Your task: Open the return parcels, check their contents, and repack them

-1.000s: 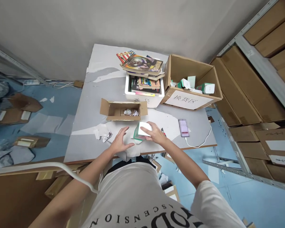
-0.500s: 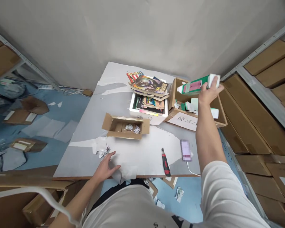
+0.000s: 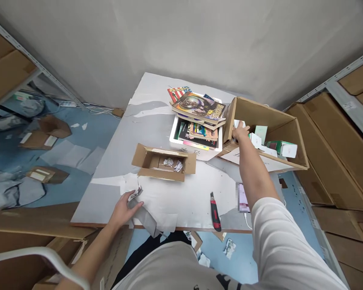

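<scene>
My right hand [image 3: 240, 131] reaches into the left part of a large cardboard box [image 3: 268, 108], its fingers bent over the white end of a small carton [image 3: 238, 123]. The rest of that carton is hidden. Beside it in the box are several small cartons, among them a green and white carton [image 3: 281, 148]. My left hand [image 3: 124, 209] is low over the table's front left, thumb and fingers apart. Crumpled white paper [image 3: 129, 184] is at its fingertips, and a grey strip [image 3: 147, 219] lies by the thumb.
A small opened cardboard box [image 3: 160, 174] with crumpled paper stands mid-table. Behind it, books [image 3: 199, 106] are piled in a white foam box [image 3: 172, 139]. A red and black utility knife [image 3: 215, 213] and a phone [image 3: 243, 198] on a cable lie near the front edge [image 3: 193, 230].
My right hand has moved left and lowered the green and pink carton into the large box. My left hand has shifted slightly left. The view has turned a little.
</scene>
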{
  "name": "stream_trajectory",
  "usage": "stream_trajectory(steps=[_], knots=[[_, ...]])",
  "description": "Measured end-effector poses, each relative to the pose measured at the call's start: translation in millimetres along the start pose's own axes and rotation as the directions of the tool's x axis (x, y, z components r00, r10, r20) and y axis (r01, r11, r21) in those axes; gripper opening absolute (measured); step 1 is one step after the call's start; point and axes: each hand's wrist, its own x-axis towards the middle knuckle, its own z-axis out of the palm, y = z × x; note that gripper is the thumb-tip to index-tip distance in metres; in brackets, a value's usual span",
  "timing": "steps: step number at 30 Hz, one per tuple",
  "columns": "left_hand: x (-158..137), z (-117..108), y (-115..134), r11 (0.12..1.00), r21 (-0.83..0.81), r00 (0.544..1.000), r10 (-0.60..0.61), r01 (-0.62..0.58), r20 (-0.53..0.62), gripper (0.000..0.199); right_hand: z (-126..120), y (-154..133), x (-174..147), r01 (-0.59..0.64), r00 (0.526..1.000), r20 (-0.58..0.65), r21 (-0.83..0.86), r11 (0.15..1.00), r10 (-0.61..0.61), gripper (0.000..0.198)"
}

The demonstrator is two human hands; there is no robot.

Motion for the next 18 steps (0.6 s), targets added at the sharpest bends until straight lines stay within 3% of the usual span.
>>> stream_trajectory(steps=[2, 5, 7, 10, 12, 13, 16, 18], knots=[[11.2, 1.2, 5.0, 0.999, 0.033, 1.0, 0.019, -0.019, -0.005, 0.067, -7.6, -3.2, -2.8, -0.098, 0.984, 0.144, -0.04, 0.994, 0.103, 0.103], [32.0, 0.3, 11.2, 0.995, 0.075, 0.997, 0.074, -0.072, -0.025, 0.067, -20.5, -2.6, -13.4, 0.037, 0.983, 0.185, -0.103, 0.994, -0.017, 0.093], [49.3, -1.5, 12.8, 0.994, 0.092, 0.997, 0.056, -0.051, -0.059, 0.071, -27.1, 1.4, -28.1, 0.166, 0.982, 0.113, -0.115, 0.979, -0.153, 0.076], [76.3, -3.8, 13.1, 0.994, 0.06, 0.992, -0.09, 0.096, -0.089, 0.079, -23.4, 10.0, -73.3, 0.304, 0.93, -0.194, -0.069, 0.95, -0.312, 0.054], [91.3, -3.7, 14.4, 0.992, -0.005, 0.99, -0.129, 0.129, -0.052, 0.082, -5.6, 14.1, -120.4, 0.38, 0.842, -0.429, 0.039, 0.924, -0.328, 0.05], [97.1, -2.9, 15.7, 0.992, -0.041, 0.993, -0.116, 0.115, -0.032, 0.081, 8.1, 14.4, -146.9, 0.414, 0.823, -0.473, 0.117, 0.903, -0.316, 0.05], [108.3, 2.3, 21.6, 0.988, -0.147, 0.999, -0.05, 0.05, 0.004, 0.072, 58.2, 4.7, -220.8, 0.561, 0.823, -0.324, 0.326, 0.761, -0.467, 0.04], [111.5, 7.5, 25.8, 0.976, -0.212, 0.999, -0.049, 0.05, 0.007, 0.064, 88.6, -10.2, -254.4, 0.608, 0.789, -0.217, 0.401, 0.685, -0.574, 0.034]])
